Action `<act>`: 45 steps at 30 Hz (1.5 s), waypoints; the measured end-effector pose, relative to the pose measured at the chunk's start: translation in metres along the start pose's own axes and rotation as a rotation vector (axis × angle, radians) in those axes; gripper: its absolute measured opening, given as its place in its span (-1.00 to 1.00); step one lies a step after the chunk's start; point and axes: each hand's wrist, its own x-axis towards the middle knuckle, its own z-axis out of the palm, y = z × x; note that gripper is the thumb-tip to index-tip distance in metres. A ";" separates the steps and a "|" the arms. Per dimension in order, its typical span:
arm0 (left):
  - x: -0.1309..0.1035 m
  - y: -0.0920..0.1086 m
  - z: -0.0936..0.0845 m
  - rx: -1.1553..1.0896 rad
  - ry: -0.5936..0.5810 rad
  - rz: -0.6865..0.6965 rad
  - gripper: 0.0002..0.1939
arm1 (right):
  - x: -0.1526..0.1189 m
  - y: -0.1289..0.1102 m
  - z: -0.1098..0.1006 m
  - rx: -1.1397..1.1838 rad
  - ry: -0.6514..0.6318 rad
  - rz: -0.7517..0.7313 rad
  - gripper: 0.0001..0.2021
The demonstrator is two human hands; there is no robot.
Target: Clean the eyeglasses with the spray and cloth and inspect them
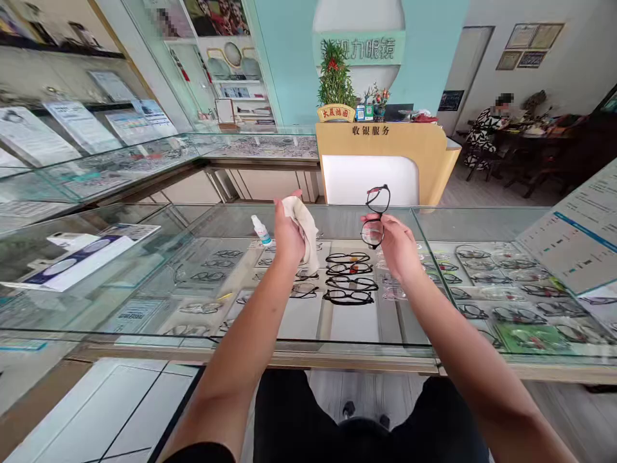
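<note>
A pale cloth point(303, 228) hangs from my left hand point(288, 235), whose fingers are bent around it above the glass counter. My right hand point(398, 244) pinches a pair of black-framed glasses point(378, 199) by the middle, with the frame turned upright and one lens above the other. Between and below my hands, several dark-framed glasses point(351, 283) lie in a column at the counter. Just left of my left hand stands a small white bottle point(261, 229) with a blue label.
The glass display counter point(308, 345) crosses in front of me, with rows of glasses inside. A box and leaflets point(80, 257) lie at left, a printed sheet point(576, 225) at right. A wooden desk point(385, 138) stands behind; a person sits at far right.
</note>
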 end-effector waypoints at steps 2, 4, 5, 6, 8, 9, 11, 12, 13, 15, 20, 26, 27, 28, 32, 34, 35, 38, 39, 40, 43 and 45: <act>0.014 0.000 -0.009 0.041 0.071 0.040 -0.34 | -0.002 -0.001 0.000 -0.036 -0.050 0.007 -0.78; 0.024 -0.001 -0.018 0.143 0.117 0.126 -0.43 | -0.003 -0.001 -0.001 -0.057 -0.085 0.013 -0.76; 0.027 -0.001 -0.022 0.224 0.136 0.199 -0.48 | -0.003 -0.002 -0.001 -0.063 -0.097 0.016 -0.76; 0.029 -0.001 -0.026 0.318 0.143 0.276 -0.51 | -0.003 -0.002 -0.001 -0.063 -0.106 0.020 -0.76; 0.030 -0.001 -0.034 0.517 0.128 0.408 -0.50 | -0.003 -0.001 -0.001 -0.060 -0.119 0.029 -0.75; 0.030 -0.001 -0.038 0.607 0.116 0.449 -0.48 | -0.003 -0.001 -0.001 -0.055 -0.122 0.030 -0.74; 0.031 0.000 -0.043 0.759 0.091 0.482 -0.48 | -0.003 -0.001 -0.001 -0.047 -0.117 0.029 -0.75; 0.032 0.000 -0.045 0.823 0.079 0.479 -0.49 | -0.003 -0.001 -0.001 -0.046 -0.109 0.028 -0.75; 0.033 0.000 -0.046 0.883 0.068 0.458 -0.50 | -0.002 -0.001 -0.001 -0.047 -0.103 0.029 -0.76; 0.033 0.000 -0.048 1.004 0.042 0.354 -0.47 | -0.002 -0.002 -0.001 -0.057 -0.096 0.033 -0.77; 0.025 -0.002 -0.045 1.409 0.003 0.076 -0.33 | -0.002 -0.004 -0.002 -0.093 -0.126 0.037 -0.80; -0.011 0.004 -0.015 1.296 -0.178 0.749 -0.24 | 0.003 -0.009 -0.010 -0.222 -0.173 0.030 -0.79; -0.019 0.006 -0.008 1.248 -0.235 0.864 -0.21 | 0.004 -0.010 -0.012 -0.250 -0.185 0.032 -0.79; -0.027 0.007 -0.002 1.208 -0.291 0.959 -0.18 | 0.005 -0.012 -0.014 -0.282 -0.200 0.037 -0.79; -0.053 0.006 0.015 1.136 -0.458 1.134 -0.09 | 0.007 -0.021 -0.020 -0.426 -0.298 0.063 -0.78; -0.058 0.005 0.017 1.154 -0.491 1.125 -0.09 | 0.007 -0.026 -0.020 -0.478 -0.350 0.062 -0.77; -0.059 0.005 0.017 1.167 -0.499 1.111 -0.10 | 0.007 -0.028 -0.020 -0.493 -0.374 0.060 -0.77; -0.059 0.005 0.015 1.184 -0.504 1.066 -0.11 | 0.006 -0.032 -0.021 -0.503 -0.422 0.068 -0.77; -0.059 0.005 0.015 1.175 -0.501 1.061 -0.13 | 0.006 -0.033 -0.021 -0.503 -0.429 0.076 -0.77; -0.059 0.006 0.015 1.161 -0.497 1.064 -0.15 | 0.006 -0.033 -0.021 -0.507 -0.431 0.084 -0.78; -0.060 0.006 0.015 1.123 -0.475 1.087 -0.21 | 0.005 -0.035 -0.021 -0.543 -0.438 0.095 -0.78; -0.061 0.006 0.016 1.132 -0.469 1.068 -0.25 | 0.005 -0.036 -0.021 -0.567 -0.450 0.084 -0.76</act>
